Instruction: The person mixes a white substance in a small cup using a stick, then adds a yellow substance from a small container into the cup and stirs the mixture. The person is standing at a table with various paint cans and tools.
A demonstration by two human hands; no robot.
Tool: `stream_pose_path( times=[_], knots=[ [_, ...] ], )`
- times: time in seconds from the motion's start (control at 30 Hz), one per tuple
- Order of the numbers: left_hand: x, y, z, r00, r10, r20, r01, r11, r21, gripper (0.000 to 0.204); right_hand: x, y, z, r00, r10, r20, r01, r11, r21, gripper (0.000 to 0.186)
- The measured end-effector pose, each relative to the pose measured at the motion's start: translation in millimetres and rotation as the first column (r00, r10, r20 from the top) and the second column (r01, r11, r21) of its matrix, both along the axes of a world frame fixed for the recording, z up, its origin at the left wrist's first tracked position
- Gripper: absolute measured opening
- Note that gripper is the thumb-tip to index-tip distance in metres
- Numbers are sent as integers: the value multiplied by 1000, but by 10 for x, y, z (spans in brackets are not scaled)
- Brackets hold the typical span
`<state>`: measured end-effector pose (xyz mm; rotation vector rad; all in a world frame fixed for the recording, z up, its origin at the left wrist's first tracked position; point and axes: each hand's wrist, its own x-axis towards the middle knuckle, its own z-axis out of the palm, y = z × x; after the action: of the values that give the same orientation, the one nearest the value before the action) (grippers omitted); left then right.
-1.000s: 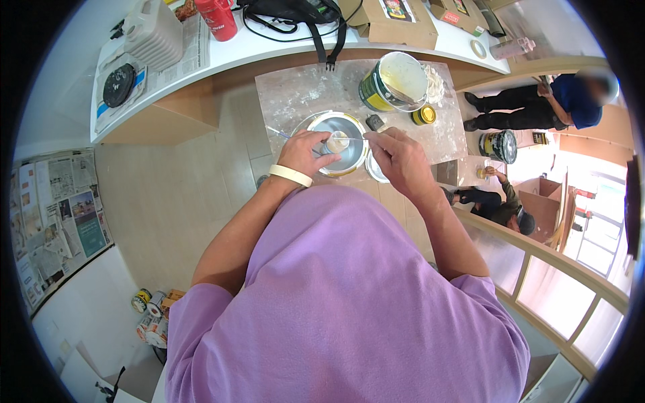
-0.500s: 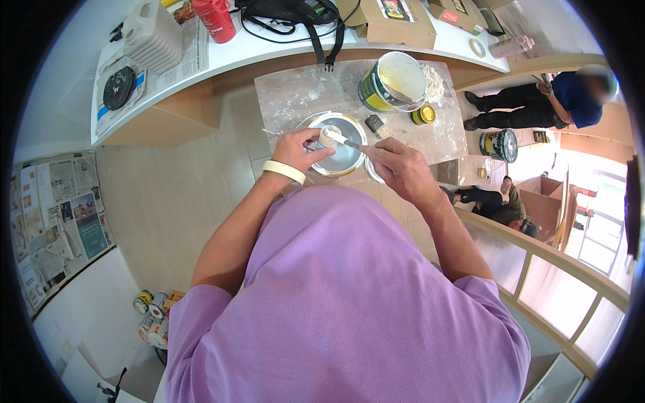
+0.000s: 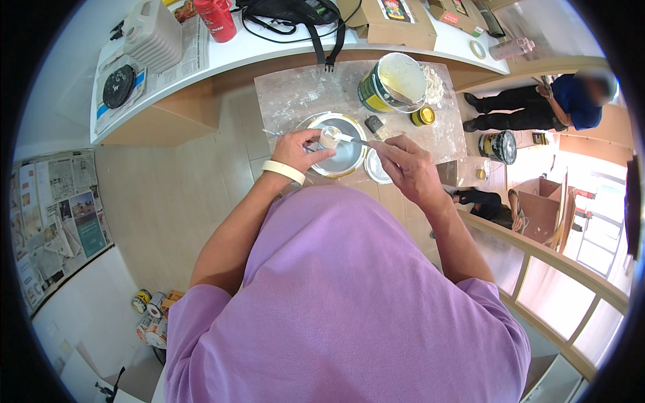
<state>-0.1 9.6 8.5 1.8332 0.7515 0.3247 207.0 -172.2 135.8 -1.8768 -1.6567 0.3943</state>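
Moved since earlier frame: right hand, slightly rightward with scraper | Right grip: fingers closed round scraper handle, white-coated blade at cup's mouth | Left hand: thumb and fingers grasping small cup | Bucket: beneath cup and left grip | White lid: just left of right grip | Yellow can: beyond right grip

Spatula: smooth, metal-looking, its end smeared
Large bucket: plastic-looking, streaked inside
Low counter: matt, roughened by spatter
Shirt: soft, matt cloth
Jug: smooth, satin plastic
Box: matt cardboard
Wall sheets: printed newspaper
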Motion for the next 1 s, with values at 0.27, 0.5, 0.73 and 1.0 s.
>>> stream_pose_path(
  times=[0.27, 0.5, 0.73, 1.0],
  knots=[
    [9, 52, 57, 999, -33, 7, 33, 992, -122, 59, -27, -14, -178, 999, 24, 36, -25, 1000, 18, 33],
    [-24, 117, 74, 1000, -26, -17, 22, 987, -159, 53, 2, -39, -75, 997, -1, -78, 1, 1000, -9, 33],
    [-14, 60, 142, 999, -30, 40, 35, 993, -117, 54, -40, 6, -91, 976, -134, -172, 132, 991, -28, 33],
    [-19, 87, 47, 999, 0, 37, 6, 988, -156, 52, -114, -56, -263, 995, 2, -104, 3, 999, 48, 35]
  ],
)
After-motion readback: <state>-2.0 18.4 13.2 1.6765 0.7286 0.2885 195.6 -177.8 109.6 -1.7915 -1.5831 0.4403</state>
